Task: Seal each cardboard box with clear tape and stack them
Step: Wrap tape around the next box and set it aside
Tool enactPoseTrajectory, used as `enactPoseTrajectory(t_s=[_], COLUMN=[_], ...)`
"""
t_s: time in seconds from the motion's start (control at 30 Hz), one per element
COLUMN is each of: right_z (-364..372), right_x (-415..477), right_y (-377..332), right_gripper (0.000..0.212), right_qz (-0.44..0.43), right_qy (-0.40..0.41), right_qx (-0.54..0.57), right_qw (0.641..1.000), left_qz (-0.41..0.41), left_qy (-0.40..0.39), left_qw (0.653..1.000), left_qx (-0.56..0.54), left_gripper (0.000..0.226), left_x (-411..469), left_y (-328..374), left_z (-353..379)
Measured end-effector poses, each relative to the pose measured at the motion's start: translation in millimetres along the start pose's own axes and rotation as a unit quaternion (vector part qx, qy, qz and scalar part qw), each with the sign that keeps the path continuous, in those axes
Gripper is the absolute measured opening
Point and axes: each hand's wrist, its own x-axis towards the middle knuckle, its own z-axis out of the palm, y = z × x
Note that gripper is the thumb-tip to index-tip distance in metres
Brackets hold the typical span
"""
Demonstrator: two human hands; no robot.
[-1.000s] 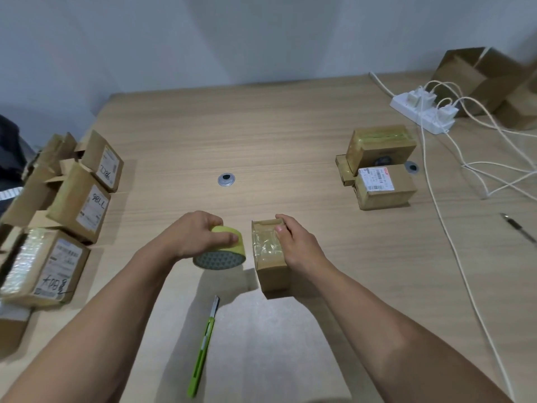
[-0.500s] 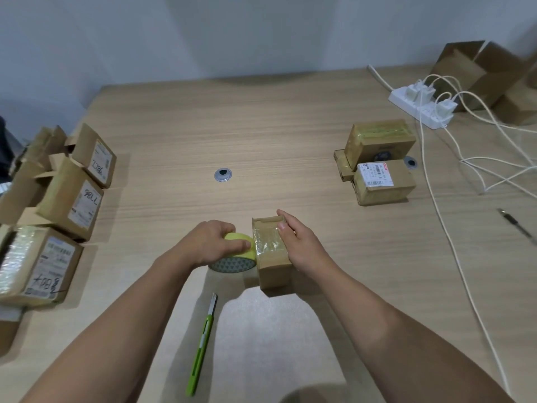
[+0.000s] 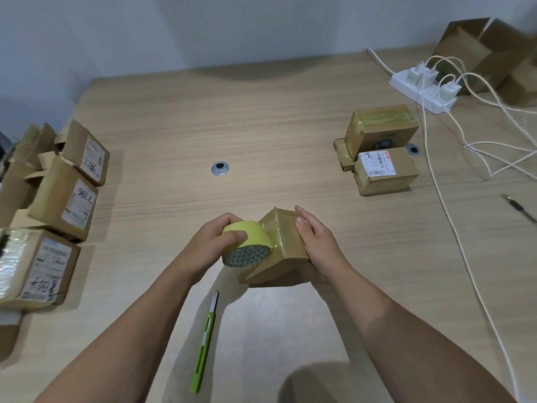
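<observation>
**Tape roll held against a tilted box, mid-seal**

At the far left I see a cluster of brown cardboard boxes with white labels (image 3: 66,196). Several have loose flaps, and they sit at the edge of the pale wood surface (image 3: 261,126); I take them for the waiting queue.

Moving in, the left hand (image 3: 215,242) has its grip wrapped round the yellow-green roll of clear tape (image 3: 245,239), fingers over the top and thumb on the near side. It holds the roll against the left face of the small brown cardboard box (image 3: 286,248). A glossy strip lies across that face, so I judge the roll is kept tight to the box to lay tape without slack.

Just below, apart from both hands, a slim green utility knife (image 3: 205,341) lies within reach, presumably for the cut.

The box sits tilted near the centre of the surface. The right hand (image 3: 316,242) clamps its grip over the box's right side, bracing it against the roll's push.

Further right, a stack of taped brown boxes (image 3: 380,152) stands well apart, likely the finished pile. Beyond it a white power strip (image 3: 421,88) trails cables.
</observation>
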Motion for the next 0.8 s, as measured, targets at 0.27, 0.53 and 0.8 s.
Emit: enactPoseTrajectory(t_s=[0.27, 0.53, 0.8], right_z=[-12.6, 4.6, 10.5], right_x=[3.5, 2.1, 8.1], right_y=[20.7, 32.4, 80.1], right_gripper=[0.028, 0.054, 0.041], right_qz=[0.079, 0.051, 0.058], right_qy=[0.062, 0.067, 0.064], right_qx=[-0.047, -0.105, -0.107], right_qw=[0.994, 0.991, 0.991], left_qz=[-0.057, -0.057, -0.055], left_qy=[-0.067, -0.061, -0.082], left_qw=[0.996, 0.993, 0.966], left_qx=[-0.031, 0.083, 0.238], left_gripper=[0.028, 0.041, 0.031], left_x=[8.5, 25.6, 37.4], left_y=[-19.1, -11.0, -5.6], left_z=[5.4, 32.5, 51.7])
